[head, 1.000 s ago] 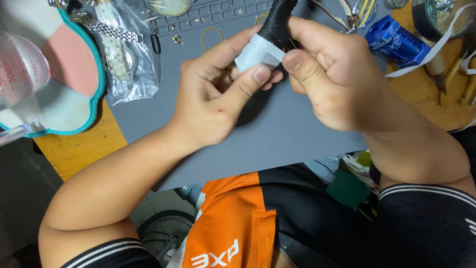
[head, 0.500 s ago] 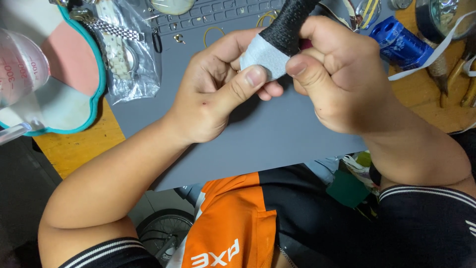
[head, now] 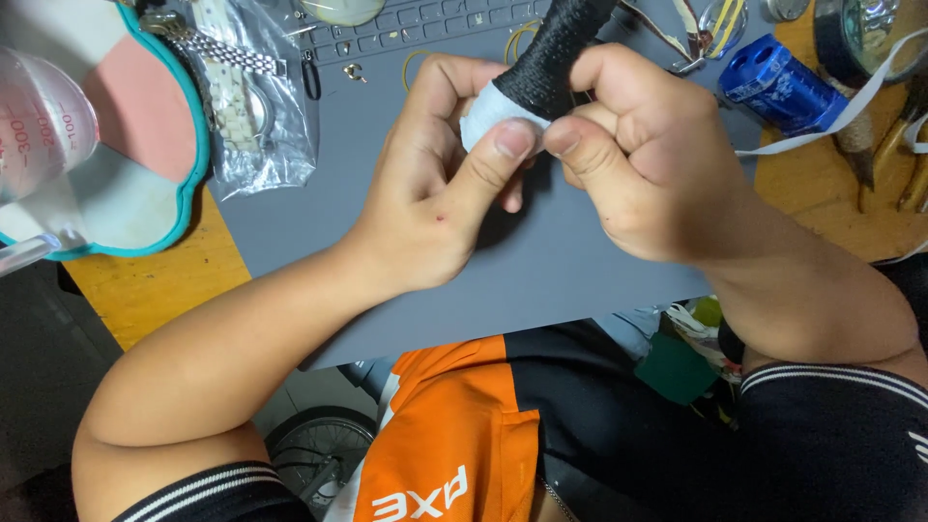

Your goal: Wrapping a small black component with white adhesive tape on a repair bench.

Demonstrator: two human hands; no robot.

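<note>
Above the grey rubber mat (head: 580,261) on the tabletop, both hands pinch a black cord-wrapped handle (head: 556,53): right hand (head: 643,155) grip closed around it, left hand (head: 435,193) thumb pressing its white, probably taped, end (head: 488,111).

A black-wrapped handle (head: 556,53) with a white end is gripped above the grey mat (head: 541,261) by both hands — the left hand (head: 435,193) at 9 o'clock of it, the right hand (head: 638,155) at 3 o'clock, thumbs pressed together on the white end. A blue cylinder (head: 778,87) is seen at 2 o'clock on the counter (head: 831,193), a clear bag (head: 256,106) at 10 o'clock.
</note>
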